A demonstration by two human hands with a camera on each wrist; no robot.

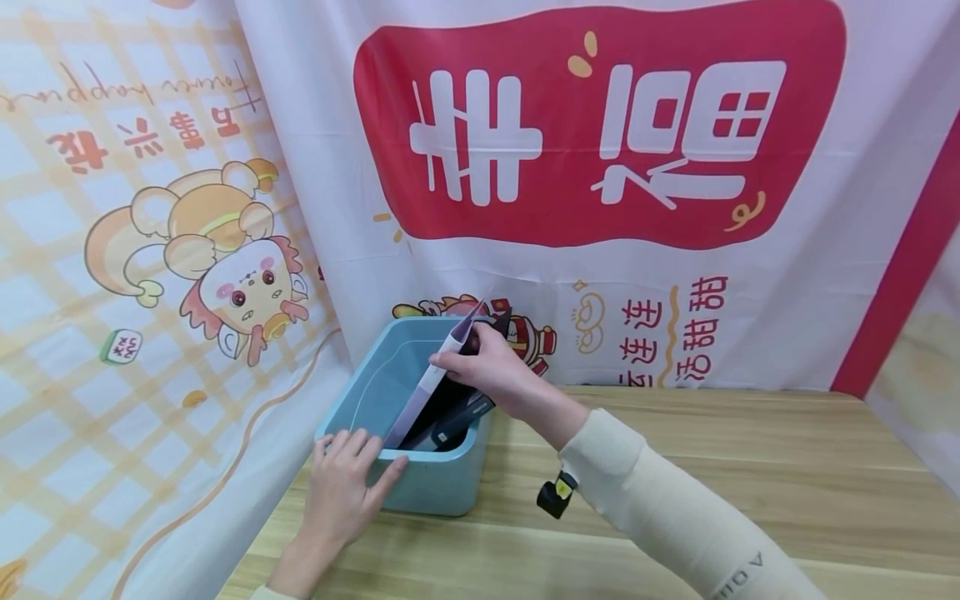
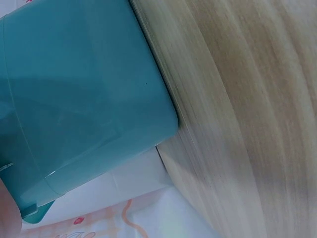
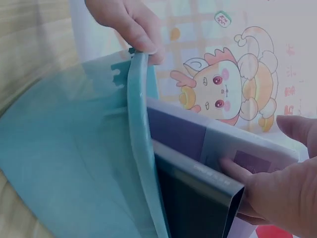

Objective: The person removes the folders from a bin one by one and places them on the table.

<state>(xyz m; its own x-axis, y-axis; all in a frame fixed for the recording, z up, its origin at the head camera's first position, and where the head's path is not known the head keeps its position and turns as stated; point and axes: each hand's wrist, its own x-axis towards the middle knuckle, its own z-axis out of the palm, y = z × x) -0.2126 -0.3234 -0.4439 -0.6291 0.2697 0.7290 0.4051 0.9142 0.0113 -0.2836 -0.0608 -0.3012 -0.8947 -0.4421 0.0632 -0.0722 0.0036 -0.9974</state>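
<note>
A teal plastic bin (image 1: 431, 487) (image 2: 84, 99) (image 3: 64, 163) stands at the left end of the wooden table. My left hand (image 1: 341, 492) (image 3: 131, 22) lies on its near left rim, fingers curled over the edge. Several flat books or boxes lean upright inside. My right hand (image 1: 487, 367) (image 3: 277, 191) grips them near the top: a white and purple book (image 1: 431, 379) (image 3: 213, 139) and a dark case (image 1: 457, 412) (image 3: 198, 196) beside it.
Printed cloth banners (image 1: 600, 167) hang close behind and to the left of the bin. The wooden tabletop (image 1: 712, 467) (image 2: 247, 119) stretches out to the right. A small black camera (image 1: 557, 493) is strapped under my right wrist.
</note>
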